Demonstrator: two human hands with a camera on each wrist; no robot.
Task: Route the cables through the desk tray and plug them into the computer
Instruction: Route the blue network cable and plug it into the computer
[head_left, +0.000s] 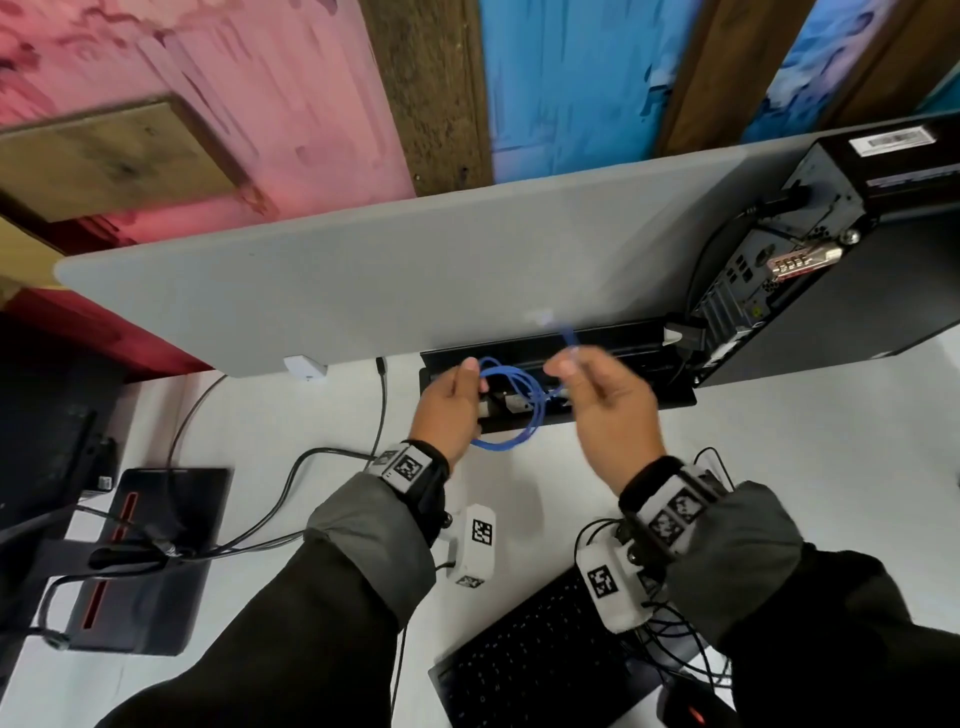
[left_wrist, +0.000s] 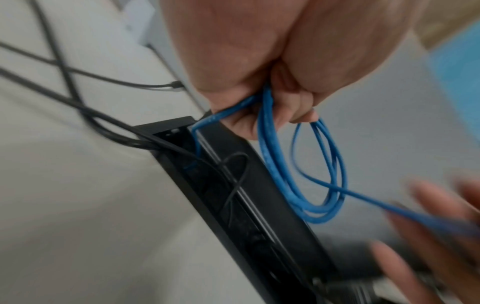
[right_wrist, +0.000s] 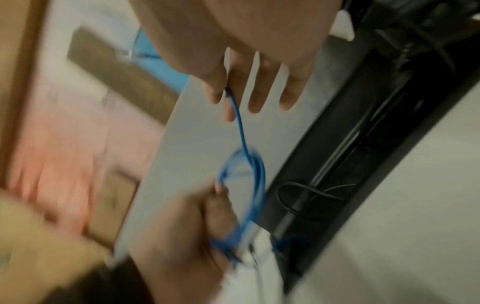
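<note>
At centre frame, above the counter, the left hand has its grip curled around the coiled blue cable, whose loops hang over the black tray. Just right, the right hand pinches the cable's free end between thumb and forefinger. The computer stands at upper right.

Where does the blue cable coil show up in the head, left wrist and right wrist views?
Head: the blue cable coil sits centre, held by the left hand.
Left wrist: centre-right, hanging below the fingers.
Right wrist: lower centre, blurred.
Shared landmark: the black desk tray.
</note>
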